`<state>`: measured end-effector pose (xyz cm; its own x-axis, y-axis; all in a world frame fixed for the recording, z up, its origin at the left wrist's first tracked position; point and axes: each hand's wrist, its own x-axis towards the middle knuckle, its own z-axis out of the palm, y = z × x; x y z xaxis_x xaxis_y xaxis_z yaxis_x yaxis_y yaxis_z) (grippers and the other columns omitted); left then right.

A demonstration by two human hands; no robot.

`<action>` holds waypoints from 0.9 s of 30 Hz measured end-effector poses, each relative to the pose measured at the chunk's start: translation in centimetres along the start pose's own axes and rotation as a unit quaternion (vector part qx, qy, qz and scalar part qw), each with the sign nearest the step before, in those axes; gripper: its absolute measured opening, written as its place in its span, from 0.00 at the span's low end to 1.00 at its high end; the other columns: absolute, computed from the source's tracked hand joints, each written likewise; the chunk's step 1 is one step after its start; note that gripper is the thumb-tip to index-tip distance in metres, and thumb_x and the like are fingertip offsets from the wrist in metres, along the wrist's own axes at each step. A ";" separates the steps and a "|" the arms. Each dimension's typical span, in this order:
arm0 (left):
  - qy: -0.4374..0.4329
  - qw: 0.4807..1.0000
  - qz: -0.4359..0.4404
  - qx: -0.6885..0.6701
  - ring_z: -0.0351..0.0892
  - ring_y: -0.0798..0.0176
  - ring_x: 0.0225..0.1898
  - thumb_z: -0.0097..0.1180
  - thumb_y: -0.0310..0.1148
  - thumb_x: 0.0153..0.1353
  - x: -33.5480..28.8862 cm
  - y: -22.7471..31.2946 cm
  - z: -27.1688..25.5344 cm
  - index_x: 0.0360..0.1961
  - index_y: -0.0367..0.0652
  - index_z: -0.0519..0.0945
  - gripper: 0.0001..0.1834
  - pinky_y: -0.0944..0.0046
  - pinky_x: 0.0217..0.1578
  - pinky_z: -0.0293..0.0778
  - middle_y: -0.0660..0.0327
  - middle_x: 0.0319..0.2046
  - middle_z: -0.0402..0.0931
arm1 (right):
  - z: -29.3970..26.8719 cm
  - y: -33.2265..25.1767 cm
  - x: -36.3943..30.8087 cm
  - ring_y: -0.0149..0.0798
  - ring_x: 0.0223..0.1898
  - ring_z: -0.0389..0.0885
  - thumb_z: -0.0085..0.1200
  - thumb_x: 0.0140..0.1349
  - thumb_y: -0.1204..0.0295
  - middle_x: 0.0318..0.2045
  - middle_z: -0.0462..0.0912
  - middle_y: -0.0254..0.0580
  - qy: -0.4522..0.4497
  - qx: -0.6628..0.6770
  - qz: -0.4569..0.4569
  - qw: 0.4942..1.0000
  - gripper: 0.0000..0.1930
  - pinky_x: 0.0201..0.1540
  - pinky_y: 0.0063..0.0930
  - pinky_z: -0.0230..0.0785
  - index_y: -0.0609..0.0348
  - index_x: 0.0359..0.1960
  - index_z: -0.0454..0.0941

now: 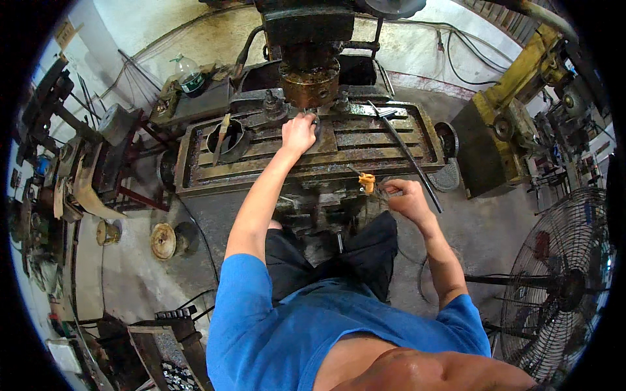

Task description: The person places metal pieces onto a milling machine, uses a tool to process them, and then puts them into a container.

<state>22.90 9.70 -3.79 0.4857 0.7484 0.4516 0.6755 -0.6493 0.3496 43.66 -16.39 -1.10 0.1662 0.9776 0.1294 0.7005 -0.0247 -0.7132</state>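
Below the spindle head (310, 85) of a milling machine, my left hand (300, 133) reaches onto the slotted machine table (257, 171). Its fingers are closed at a small roundish metal piece (316, 122), mostly hidden by the hand. In front of the table, to the right, my right hand (407, 199) is closed at the rear of an orange air blow gun (367, 182). The gun's thin nozzle points up and left toward the table's front edge. Clamp bolts (272, 104) stand on the table beside the spindle.
A dark pot (238, 146) with a brush-like stick sits on the table's left end. A long metal bar (411, 159) leans across the right side, jutting past the front edge. At right stands a large fan (567, 287). A plastic bottle (189, 75) is at back left.
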 end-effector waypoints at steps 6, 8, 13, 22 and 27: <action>0.005 0.989 -0.148 0.017 0.77 0.48 0.31 0.57 0.38 0.47 0.6 0.1 -0.7 0.31 0.42 0.76 0.13 0.51 0.31 0.73 0.49 0.27 0.76 | -9.5 -6.0 4.1 0.29 0.34 0.75 0.48 0.33 0.80 0.28 0.79 0.38 0.104 -0.090 -0.123 0.983 0.21 0.39 0.22 0.66 0.68 0.36 0.76; 0.002 0.988 -0.151 0.012 0.77 0.47 0.32 0.59 0.41 0.45 1.1 -1.0 0.1 0.32 0.41 0.75 0.16 0.50 0.32 0.73 0.48 0.27 0.77 | -15.6 -6.8 8.1 0.35 0.44 0.76 0.47 0.38 0.78 0.39 0.79 0.43 0.211 -0.050 -0.170 0.961 0.23 0.50 0.29 0.65 0.67 0.42 0.75; -0.014 0.988 -0.143 -0.048 0.76 0.46 0.34 0.61 0.42 0.44 1.9 -1.5 0.7 0.36 0.41 0.77 0.20 0.51 0.35 0.72 0.48 0.29 0.77 | -30.7 -17.5 12.8 0.46 0.53 0.68 0.45 0.52 0.67 0.48 0.71 0.54 0.290 0.188 -0.407 0.846 0.22 0.58 0.39 0.56 0.71 0.46 0.68; -0.029 0.984 -0.175 -0.021 0.76 0.49 0.35 0.60 0.44 0.45 1.6 -1.7 0.4 0.30 0.42 0.79 0.16 0.53 0.36 0.73 0.49 0.28 0.77 | -21.8 -14.3 7.4 0.66 0.50 0.67 0.46 0.47 0.61 0.44 0.71 0.68 0.331 0.232 -0.490 0.772 0.26 0.53 0.54 0.61 0.62 0.48 0.61; -0.007 0.984 -0.177 -0.029 0.77 0.47 0.31 0.63 0.45 0.42 1.4 -1.4 0.4 0.24 0.38 0.78 0.19 0.53 0.32 0.73 0.48 0.25 0.77 | -22.1 -12.9 6.7 0.67 0.53 0.63 0.49 0.49 0.52 0.43 0.72 0.58 0.295 0.208 -0.494 0.791 0.18 0.59 0.59 0.46 0.50 0.36 0.69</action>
<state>22.85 11.74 -4.00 0.2333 0.9307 0.2817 0.7715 -0.3535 0.5289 51.04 -14.16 24.16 0.0600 0.2058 0.9767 0.4225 0.8813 -0.2117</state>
